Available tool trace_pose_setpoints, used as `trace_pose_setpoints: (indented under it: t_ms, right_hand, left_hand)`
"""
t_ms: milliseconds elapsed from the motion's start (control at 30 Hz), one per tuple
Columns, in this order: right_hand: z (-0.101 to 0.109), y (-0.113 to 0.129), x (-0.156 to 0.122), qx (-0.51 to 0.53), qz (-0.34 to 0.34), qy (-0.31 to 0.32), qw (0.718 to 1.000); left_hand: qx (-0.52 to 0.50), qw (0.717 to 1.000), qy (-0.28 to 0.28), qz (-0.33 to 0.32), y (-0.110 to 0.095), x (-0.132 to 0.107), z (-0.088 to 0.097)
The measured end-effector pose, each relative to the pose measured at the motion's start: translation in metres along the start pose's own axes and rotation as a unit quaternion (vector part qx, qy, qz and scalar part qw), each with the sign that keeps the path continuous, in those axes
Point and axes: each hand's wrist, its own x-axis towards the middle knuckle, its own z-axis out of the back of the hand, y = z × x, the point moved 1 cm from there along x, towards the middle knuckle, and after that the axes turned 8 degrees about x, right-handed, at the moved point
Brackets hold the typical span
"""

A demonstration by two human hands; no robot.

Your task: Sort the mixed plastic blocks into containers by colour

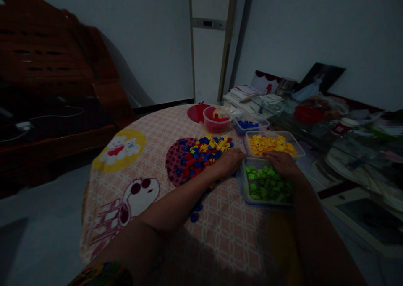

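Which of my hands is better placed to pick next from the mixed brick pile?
Probably your left hand: it is at the right edge of the mixed brick pile, while your right hand is farther off, by the green brick container.

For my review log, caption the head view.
Left hand beside mixed bricks, right hand at the tub of green bricks.

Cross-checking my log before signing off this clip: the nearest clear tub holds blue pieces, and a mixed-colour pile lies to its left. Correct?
Not quite: the head view shows green pieces in the nearest clear tub, not blue. The mixed-colour pile does lie to its left.
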Motion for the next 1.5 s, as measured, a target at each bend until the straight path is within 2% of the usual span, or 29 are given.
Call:
trace_pose_setpoints:
  t_ms: [267,400,633,1000,1167,1267,1367,1500]
  right_hand:
    - [0.001,0.0,0.0,0.015,0.001,0.012,1.0]
    - [0.003,0.001,0.0,0.015,-0.005,0.021,1.0]
    - [0.006,0.008,0.001,0.009,-0.006,0.031,0.999]
    - [0.003,0.003,0.0,0.007,0.011,0.002,1.0]
    - [0.003,0.004,0.0,0.005,0.003,0.008,1.0]
    - [0.003,0.003,0.0,0.007,0.003,0.009,1.0]
    - [0.002,0.001,0.0,0.008,0.005,0.005,1.0]
    - [0.001,0.0,0.001,0.012,0.005,0.004,1.0]
  left_hand:
    - [0.054,0.996,0.068,-0.01,0.007,-0.001,-0.009]
    - [0.062,0.996,0.058,0.029,0.005,-0.002,-0.011]
    - [0.005,0.998,0.036,0.054,0.011,-0.001,-0.016]
    - [0.009,0.998,0.029,0.05,0.008,-0.001,-0.01]
    - [-0.047,0.993,-0.034,0.1,0.015,0.0,0.009]
    - [-0.114,0.985,-0.063,0.115,0.018,0.0,0.023]
    - [-0.201,0.973,-0.058,0.1,0.013,0.0,0.032]
    - [-0.298,0.953,-0.018,0.05,-0.004,-0.003,0.038]
